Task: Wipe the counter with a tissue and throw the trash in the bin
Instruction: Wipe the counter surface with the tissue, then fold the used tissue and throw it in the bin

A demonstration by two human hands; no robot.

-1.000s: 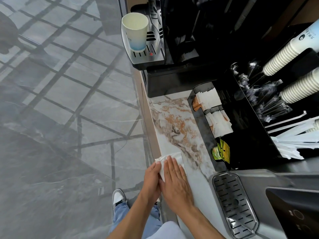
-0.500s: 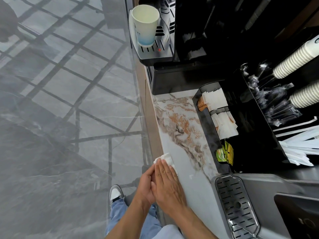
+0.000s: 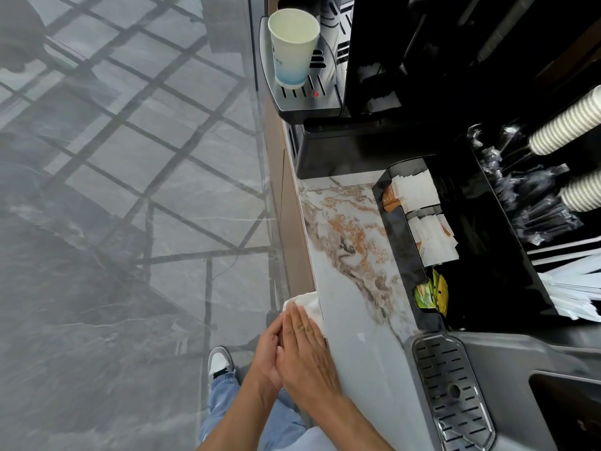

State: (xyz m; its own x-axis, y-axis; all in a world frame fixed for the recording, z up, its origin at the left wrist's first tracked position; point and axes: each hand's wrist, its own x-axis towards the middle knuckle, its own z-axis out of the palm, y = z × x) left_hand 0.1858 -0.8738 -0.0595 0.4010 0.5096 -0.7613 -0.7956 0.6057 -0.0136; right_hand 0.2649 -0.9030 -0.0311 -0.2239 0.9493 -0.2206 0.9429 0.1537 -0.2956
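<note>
A white tissue [image 3: 307,304] hangs over the left edge of the marble counter [image 3: 354,288]. My right hand [image 3: 309,356] lies flat on top of the tissue, fingers together, pressing it at the counter's edge. My left hand [image 3: 268,353] is cupped just beyond the edge, under the tissue and against my right hand. Most of the tissue is hidden between the two hands. No bin is in view.
A paper cup [image 3: 292,47] stands on a coffee machine's drip tray [image 3: 305,96] at the counter's far end. A black organiser [image 3: 400,242] with sachets, stirrers and cup stacks lines the right side. A second machine's drip grille [image 3: 452,392] is near right. Grey tiled floor lies left.
Both hands have slid the tissue leftward from the counter surface to its edge, so that it now overhangs. The left hand has moved below the edge, under the tissue.
</note>
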